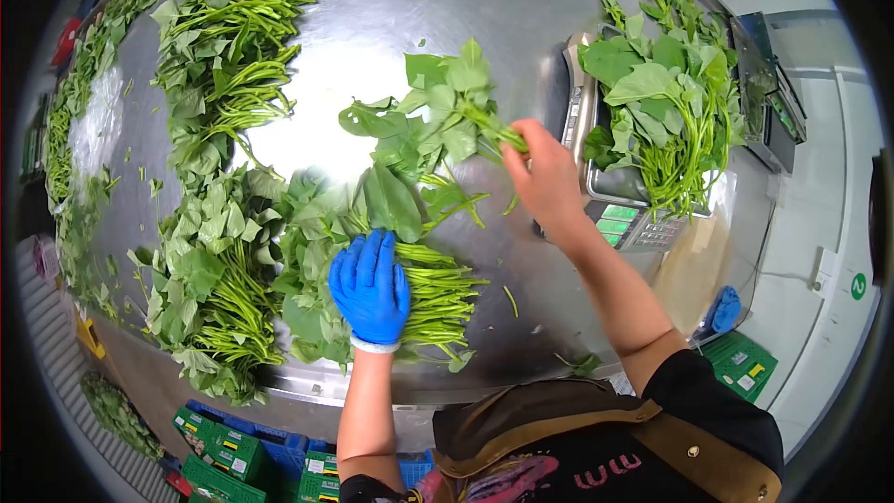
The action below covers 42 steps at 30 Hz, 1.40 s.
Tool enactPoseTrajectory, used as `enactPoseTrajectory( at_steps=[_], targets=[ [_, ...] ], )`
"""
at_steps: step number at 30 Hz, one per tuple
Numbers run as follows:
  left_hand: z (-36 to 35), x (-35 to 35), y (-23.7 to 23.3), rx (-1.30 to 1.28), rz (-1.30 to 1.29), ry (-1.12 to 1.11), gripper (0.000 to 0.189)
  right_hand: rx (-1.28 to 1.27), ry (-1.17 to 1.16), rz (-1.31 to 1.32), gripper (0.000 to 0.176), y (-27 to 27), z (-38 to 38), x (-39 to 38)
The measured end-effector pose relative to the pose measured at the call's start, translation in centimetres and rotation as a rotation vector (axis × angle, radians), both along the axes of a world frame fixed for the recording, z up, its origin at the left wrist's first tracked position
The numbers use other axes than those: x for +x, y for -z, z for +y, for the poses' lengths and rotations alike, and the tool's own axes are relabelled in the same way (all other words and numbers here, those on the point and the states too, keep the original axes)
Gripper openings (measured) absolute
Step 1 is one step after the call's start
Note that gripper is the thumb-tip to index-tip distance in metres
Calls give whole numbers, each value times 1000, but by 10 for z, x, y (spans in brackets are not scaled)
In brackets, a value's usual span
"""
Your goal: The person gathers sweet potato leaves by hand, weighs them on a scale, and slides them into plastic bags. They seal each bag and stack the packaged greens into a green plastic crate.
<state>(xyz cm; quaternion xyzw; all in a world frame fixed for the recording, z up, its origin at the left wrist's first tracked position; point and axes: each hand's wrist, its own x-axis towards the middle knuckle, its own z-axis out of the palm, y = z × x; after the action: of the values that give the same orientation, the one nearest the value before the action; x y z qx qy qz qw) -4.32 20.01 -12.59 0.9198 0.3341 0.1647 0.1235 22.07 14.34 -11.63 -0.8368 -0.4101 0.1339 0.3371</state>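
My left hand [370, 287], in a blue glove, lies flat on a pile of leafy greens [438, 298] whose cut stems point right. Its fingers are stretched out, close together. My bare right hand [545, 177] is closed around the stems of a small bunch of leafy greens [461, 102], held above the steel table [517, 47]. The leaves of this bunch point up and to the left. Loose leaves and a few stems lie between my two hands.
A digital scale [615, 219] at the right carries a large heap of greens [666, 98]. Long rows of greens [228, 56] line the table's left side. Green crates [228, 452] stand below the front edge. A crumpled blue glove [724, 309] lies at the right.
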Motion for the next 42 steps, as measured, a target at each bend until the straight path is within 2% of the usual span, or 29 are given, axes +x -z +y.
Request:
enactPoseTrajectory(
  at_steps=[3,6,9,12,15,18,19,20,22,23,26,28,29,30,31,32,34,36,37,38,39,40,42],
  targets=[
    [-1,1,0,2,-6,-3,36,41,47,73,25,4,-3,-6],
    [-1,1,3,7,-11,-5,36,-87,-132,-272,32,23,3,-6],
    [-1,2,-1,-2,10,0,36,-202,-146,-304,34,33,6,-1],
    [0,5,-5,-10,8,4,37,-178,-120,-350,37,27,10,4],
    [1,17,-23,-96,-53,-8,38,-101,-78,-248,35,27,4,8],
    [-14,20,-60,-104,-256,14,37,177,89,334,26,-10,1,-3],
    [-20,21,-68,-94,-297,40,36,235,80,458,24,-26,0,-7],
    [-21,31,-72,-300,-460,72,35,293,67,585,22,-44,0,-11],
    [-34,71,-71,-1068,-688,-198,37,432,5,810,22,-60,-1,-20],
    [-37,82,-68,-1454,-794,-336,38,377,-49,778,22,-70,-5,-24],
    [-34,87,-40,-1379,-784,-141,21,184,-224,734,24,-95,-22,-29],
    [-31,89,-19,-1333,-766,-11,10,81,-365,911,23,-91,-31,-33],
    [-29,87,-12,-1207,-634,79,9,23,-437,998,24,-90,-35,-34],
    [-25,86,-8,-1063,-512,163,8,11,-468,847,24,-94,-37,-34],
    [-21,86,-6,-916,-410,240,8,1,-467,894,24,-98,-37,-34],
    [-17,85,-4,-1449,-662,122,17,-10,-467,944,24,-102,-36,-35],
    [-5,100,-32,-1961,-999,-105,32,-9,-500,982,26,-105,-34,-36],
    [-4,119,-65,-1915,-1175,-267,41,44,-418,1081,23,-103,-29,-41],
    [-1,114,-59,-1951,-1296,-192,48,68,-382,1133,21,-103,-26,-45],
    [4,112,-50,-1914,-1311,-211,47,55,-288,1362,23,-111,-24,-45],
    [7,108,-36,-1875,-1327,-234,45,38,-273,1142,24,-117,-25,-42],
    [2,110,-26,-1425,-1282,-166,36,29,-258,922,26,-121,-27,-35],
    [17,108,-24,-1383,-1201,-446,26,210,-146,936,31,-145,-28,-16]
  ],
)
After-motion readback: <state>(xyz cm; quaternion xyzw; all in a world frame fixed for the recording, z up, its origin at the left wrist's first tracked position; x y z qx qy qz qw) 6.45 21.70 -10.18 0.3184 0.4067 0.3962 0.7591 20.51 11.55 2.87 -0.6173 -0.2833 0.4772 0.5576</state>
